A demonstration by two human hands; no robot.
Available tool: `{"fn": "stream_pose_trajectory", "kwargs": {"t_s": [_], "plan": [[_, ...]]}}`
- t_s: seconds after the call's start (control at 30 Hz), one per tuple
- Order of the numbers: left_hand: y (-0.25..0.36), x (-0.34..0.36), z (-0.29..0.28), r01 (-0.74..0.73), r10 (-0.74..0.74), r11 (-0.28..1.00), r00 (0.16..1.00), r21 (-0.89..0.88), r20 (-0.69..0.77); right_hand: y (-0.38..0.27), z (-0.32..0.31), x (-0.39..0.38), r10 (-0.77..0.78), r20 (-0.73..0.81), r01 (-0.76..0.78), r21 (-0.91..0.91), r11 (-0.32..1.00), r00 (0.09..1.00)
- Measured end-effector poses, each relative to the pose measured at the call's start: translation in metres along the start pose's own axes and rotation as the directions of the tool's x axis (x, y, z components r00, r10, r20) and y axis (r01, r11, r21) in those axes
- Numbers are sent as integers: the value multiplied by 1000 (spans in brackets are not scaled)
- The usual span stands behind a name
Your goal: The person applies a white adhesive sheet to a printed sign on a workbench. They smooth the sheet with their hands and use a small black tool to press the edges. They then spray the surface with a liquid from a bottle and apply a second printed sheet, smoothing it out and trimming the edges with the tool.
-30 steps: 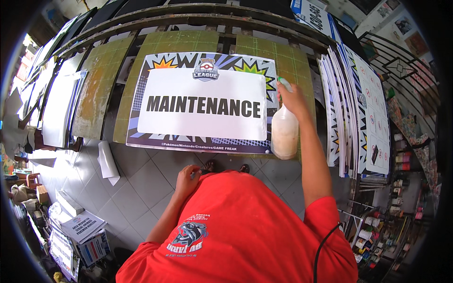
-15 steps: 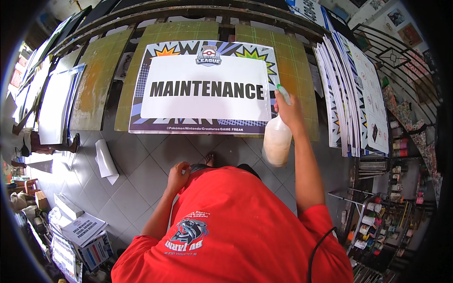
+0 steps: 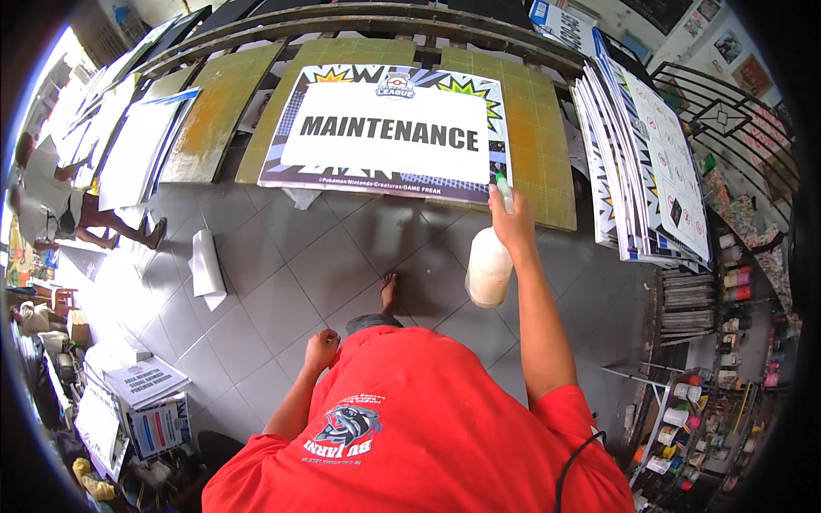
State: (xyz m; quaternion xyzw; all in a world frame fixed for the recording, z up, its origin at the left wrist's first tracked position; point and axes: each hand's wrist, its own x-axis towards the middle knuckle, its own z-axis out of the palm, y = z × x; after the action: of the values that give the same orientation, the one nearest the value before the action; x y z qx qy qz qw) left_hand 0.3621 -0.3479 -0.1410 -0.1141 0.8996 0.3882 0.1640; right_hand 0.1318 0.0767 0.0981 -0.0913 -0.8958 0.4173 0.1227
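My right hand [image 3: 512, 222] grips a spray bottle [image 3: 489, 272] by its neck, the green-tipped nozzle pointing up and away from me. Pale, milky liquid shows through the translucent body, which hangs just off the table's near edge. Beyond it lies a printed sign board [image 3: 393, 128], white in the middle with a colourful comic-style border. This board rests on olive-green panels [image 3: 540, 145]. At the left of my red shirt, my left hand [image 3: 322, 349] hangs low with its fingers curled in. Whatever it may hold is hidden.
Stacked printed boards [image 3: 633, 162] stand at the right end of the table. A rolled white sheet [image 3: 206, 265] lies on the grey tiled floor. Another person [image 3: 103, 209] is at the far left. Cans and jars [image 3: 684, 410] fill racks at lower right; printed boards [image 3: 141, 380] pile up at lower left.
My right hand and the spray bottle have drawn back slightly from the table. My view and body have shifted back, showing more floor. The person at left has come further into view.
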Motion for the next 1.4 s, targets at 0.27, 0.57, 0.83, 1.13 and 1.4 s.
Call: {"fn": "stream_pose_trajectory", "kwargs": {"t_s": [0.27,0.57,0.83,1.13,1.4], "plan": [[-71,-96,8,121,-121,993,992,3,-15,25,15,-61,-79,-20,80,74,994,997],[-107,-129,-6,175,-190,980,963,-92,-191,81,-3,-55,127,-42,-112,260,959,991],[-190,-204,-10,328,-354,934,903,-141,-243,59,9,-67,59,-97,-46,132,990,993],[-290,-297,-49,598,-647,760,729,-255,-222,66,33,-79,14,-191,6,103,995,981],[-313,-314,-70,584,-669,727,719,-361,-186,43,45,-94,15,-239,-15,1,1000,971]]}}
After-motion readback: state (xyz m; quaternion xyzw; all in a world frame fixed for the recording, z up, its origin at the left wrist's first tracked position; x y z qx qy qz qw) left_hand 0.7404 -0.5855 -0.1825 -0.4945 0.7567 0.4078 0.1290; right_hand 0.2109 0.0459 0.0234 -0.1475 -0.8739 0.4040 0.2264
